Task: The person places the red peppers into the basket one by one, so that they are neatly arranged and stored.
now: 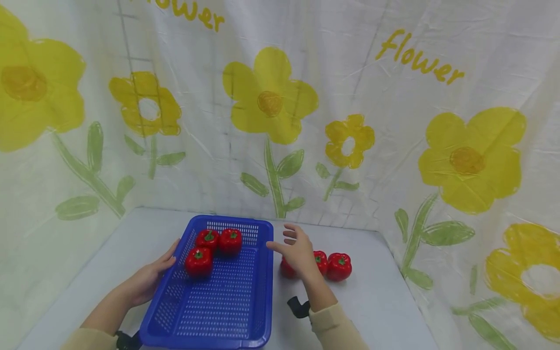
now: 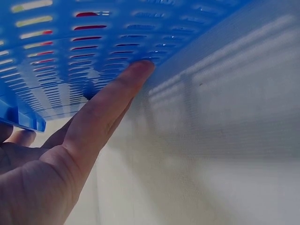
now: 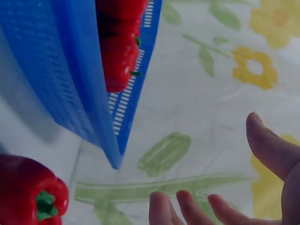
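Observation:
My left hand is at the outer left side of a blue plastic basket. In the left wrist view a straight finger of it lies against the slotted wall. Three red bell peppers with green stems sit inside at the far left, among them a front pepper. Just right of the basket's right rim, my right hand hovers with fingers spread and nothing in it. Behind it on the table are more red bell peppers, one at the right end in full sight, two partly covered by the hand.
Everything stands on a white table. A white curtain with yellow flowers hangs along the back and sides. Black straps or mounts, including one near the right wrist, show at both wrists.

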